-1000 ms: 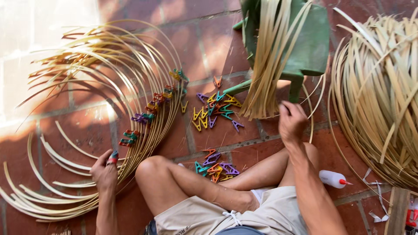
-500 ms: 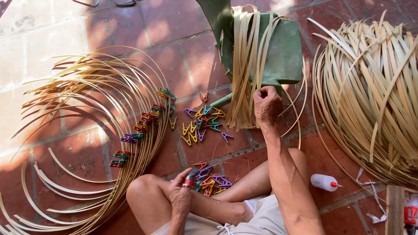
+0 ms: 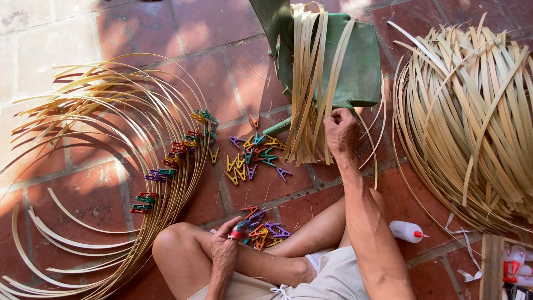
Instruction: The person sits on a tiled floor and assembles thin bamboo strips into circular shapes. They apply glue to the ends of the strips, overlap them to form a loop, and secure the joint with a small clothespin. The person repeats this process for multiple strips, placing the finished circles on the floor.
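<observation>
I sit cross-legged on a red brick floor. My right hand (image 3: 341,133) is closed around bamboo strips from the bundle (image 3: 312,83) draped over a green plastic stool (image 3: 361,66). My left hand (image 3: 225,250) rests on my left knee and pinches a red plastic clip (image 3: 237,233) at the edge of a small clip pile (image 3: 265,230) between my legs. A second scatter of coloured clips (image 3: 252,158) lies on the bricks in front of the stool.
Bent bamboo hoops (image 3: 100,166) fan out at left, held by several clips (image 3: 166,166). A big coil of bamboo strips (image 3: 472,122) fills the right side. A white glue bottle (image 3: 406,231) lies by my right leg. More bottles and a wooden plank (image 3: 491,266) sit at bottom right.
My left hand came off the hoops at left, moved to the clip pile by my knee and picked up a clip. My right hand stays at the strips on the stool.
</observation>
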`<state>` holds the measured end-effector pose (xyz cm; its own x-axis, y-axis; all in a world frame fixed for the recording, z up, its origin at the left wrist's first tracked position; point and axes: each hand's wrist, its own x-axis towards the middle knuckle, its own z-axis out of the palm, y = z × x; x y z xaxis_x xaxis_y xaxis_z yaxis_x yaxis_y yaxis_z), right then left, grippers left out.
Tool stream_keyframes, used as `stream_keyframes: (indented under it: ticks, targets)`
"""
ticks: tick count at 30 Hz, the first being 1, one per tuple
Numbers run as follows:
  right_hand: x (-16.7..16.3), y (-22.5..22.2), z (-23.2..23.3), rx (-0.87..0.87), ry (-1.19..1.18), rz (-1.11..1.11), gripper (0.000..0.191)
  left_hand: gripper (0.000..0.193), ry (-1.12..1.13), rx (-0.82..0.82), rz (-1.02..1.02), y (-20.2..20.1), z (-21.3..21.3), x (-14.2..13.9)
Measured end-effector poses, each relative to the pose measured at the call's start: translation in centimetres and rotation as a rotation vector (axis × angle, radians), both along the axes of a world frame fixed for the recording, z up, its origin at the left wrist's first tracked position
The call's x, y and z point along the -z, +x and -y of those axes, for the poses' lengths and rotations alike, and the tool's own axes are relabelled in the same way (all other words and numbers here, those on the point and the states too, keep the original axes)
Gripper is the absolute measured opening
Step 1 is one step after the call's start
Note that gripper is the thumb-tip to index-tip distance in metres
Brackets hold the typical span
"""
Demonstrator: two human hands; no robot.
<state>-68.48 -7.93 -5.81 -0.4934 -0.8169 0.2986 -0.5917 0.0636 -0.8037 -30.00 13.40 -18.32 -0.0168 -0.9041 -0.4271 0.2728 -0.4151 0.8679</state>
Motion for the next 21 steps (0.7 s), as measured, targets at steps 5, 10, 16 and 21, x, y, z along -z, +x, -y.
stream_keyframes:
  ticks: [5, 10, 16, 21]
  targets:
    - [0.1, -1.4, 0.0, -0.048, -0.164, 0.217, 0.009, 0.038, -0.030, 0.028, 0.036, 0.0, 0.1, -0.7]
    - [-0.3, -0.6, 0.1, -0.063, -0.183, 0.538, 0.014, 0.039, -0.010, 0.041, 0.023, 0.0, 0.4, -1.1]
    - [-1.5, 1.2, 1.5, -0.019, -0.107, 0.368, 0.022, 0.044, 0.026, 0.042, 0.006, -0.1, 0.5, -0.8]
    - [-1.7, 1.8, 1.9, 0.075, 0.166, 0.273, 0.013, 0.050, -0.007, 0.057, -0.001, -0.1, 0.7, -1.1]
